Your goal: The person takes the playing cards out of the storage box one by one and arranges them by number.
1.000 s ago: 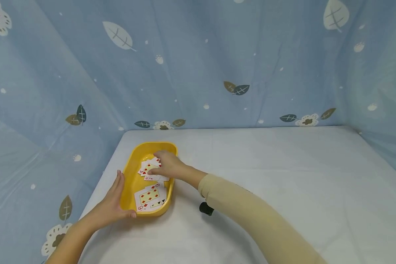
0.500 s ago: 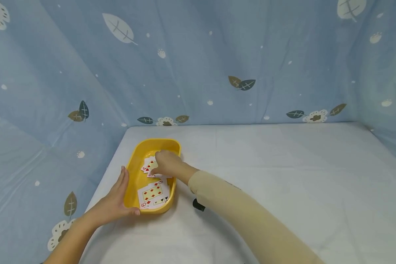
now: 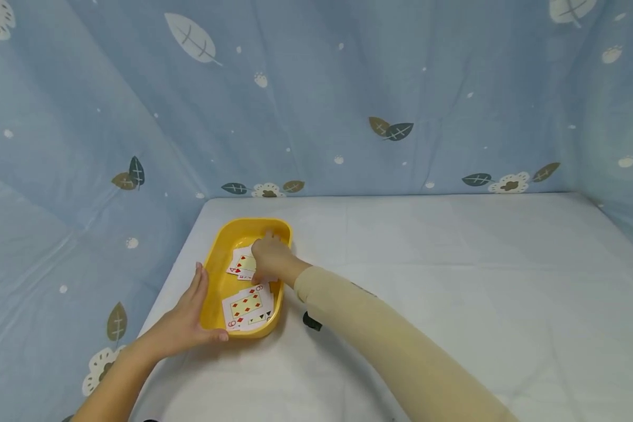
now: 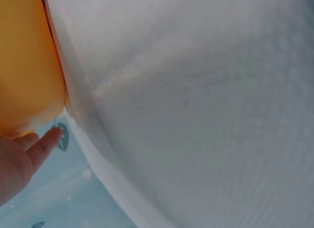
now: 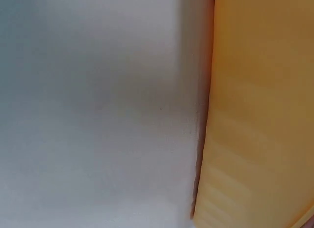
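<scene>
A yellow plastic tray (image 3: 216,264) stands at the left of the table. My left hand (image 3: 181,325) lies along its left side and near corner, fingers straight and thumb at the near end. Inside the tray, playing cards lie in two loose groups. The near cards (image 3: 245,310) show a six of diamonds on top. Among the far cards (image 3: 242,265) is a red four. My right hand (image 3: 271,258) reaches over the right rim onto these far cards and covers part of them. Its fingertips are partly hidden, and I cannot tell if they pinch a card.
A white cloth covers the table (image 3: 427,281). Blue patterned fabric (image 3: 316,99) hangs behind and at the sides. A small black object (image 3: 311,321) shows under the right forearm. In the right wrist view, the tray's outer wall (image 5: 260,110) fills the right side.
My right hand has turned and drawn toward the right wall of the tray, its thumb moving right across the far cards. My left hand keeps its place. The head view has tilted slightly.
</scene>
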A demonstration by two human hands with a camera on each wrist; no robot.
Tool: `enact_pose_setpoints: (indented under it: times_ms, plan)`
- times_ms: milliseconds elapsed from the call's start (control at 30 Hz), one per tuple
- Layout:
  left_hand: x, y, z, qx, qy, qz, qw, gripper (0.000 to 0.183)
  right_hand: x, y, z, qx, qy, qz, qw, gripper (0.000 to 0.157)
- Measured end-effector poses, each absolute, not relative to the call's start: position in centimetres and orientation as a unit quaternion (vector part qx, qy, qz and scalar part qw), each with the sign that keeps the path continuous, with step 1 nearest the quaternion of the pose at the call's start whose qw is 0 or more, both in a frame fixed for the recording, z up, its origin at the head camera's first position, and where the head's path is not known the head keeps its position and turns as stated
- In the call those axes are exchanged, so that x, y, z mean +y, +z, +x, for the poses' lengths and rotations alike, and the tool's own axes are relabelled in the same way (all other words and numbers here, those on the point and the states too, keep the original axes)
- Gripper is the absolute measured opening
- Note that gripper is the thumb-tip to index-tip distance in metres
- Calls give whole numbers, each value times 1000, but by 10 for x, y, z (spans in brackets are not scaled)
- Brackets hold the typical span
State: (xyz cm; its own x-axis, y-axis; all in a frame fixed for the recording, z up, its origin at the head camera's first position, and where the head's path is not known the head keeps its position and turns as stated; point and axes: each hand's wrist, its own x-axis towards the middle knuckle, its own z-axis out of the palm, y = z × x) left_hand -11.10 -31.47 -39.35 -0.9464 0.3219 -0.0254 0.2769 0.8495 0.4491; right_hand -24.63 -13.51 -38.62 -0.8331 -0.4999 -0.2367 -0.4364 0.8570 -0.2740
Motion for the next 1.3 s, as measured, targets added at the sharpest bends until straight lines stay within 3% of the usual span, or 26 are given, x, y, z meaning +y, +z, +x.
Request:
enact_pose_setpoints:
  times_ms: [500,700,900,1067,1300]
  plan:
    - [-315,-395,-111,961,234,133,61,130,-138,-385,-250,945,-179,-191,197,59]
    - [-313,-392,-111,963,234,116,66,131,-138,-388,-255,920,-228,-228,223,41]
    - [-312,-392,-115,965,231,107,67,132,-135,-384,-262,901,-284,-252,212,20]
    - [-313,-394,-115,962,242,109,65,137,-136,-377,-261,911,-221,-278,209,18]
    - [-314,-395,-113,960,250,108,59,140,-133,-367,-257,889,-245,-292,255,20]
